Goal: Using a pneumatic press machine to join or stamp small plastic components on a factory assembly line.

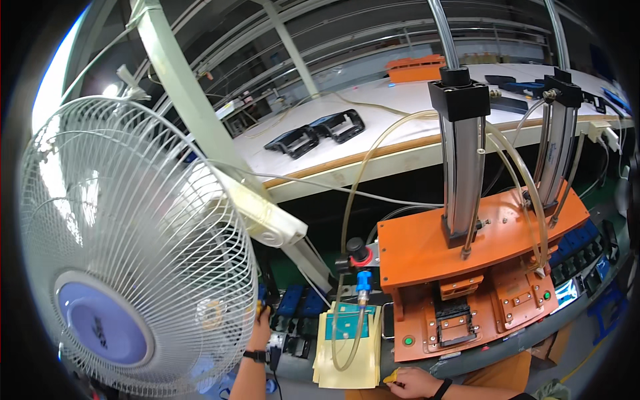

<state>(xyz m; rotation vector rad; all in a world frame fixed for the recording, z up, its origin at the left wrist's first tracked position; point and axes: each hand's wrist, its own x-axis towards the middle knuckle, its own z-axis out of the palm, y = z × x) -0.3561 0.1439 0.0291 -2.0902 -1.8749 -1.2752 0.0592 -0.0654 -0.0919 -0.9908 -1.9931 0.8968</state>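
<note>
My right hand (412, 383) is closed on a small yellow object (391, 377), too small to name, below the front of the orange press (483, 233). My left hand (261, 328) reaches forward beside the fan's wire cage, close to blue and black plastic parts (291, 301). Its fingers are partly hidden by the cage, so whether they grip anything is unclear. Between my hands lie pale yellow sheets (327, 363) with a teal patch on top. A black part (455, 321) sits in the press's left fixture.
A large white fan (103, 327) fills the left side. Clear air hoses (360, 180) loop from the press's cylinders (465, 167) to a regulator (360, 251). Behind, a white table (393, 107) holds black plastic frames (317, 133). Blue and black parts (580, 247) line the right.
</note>
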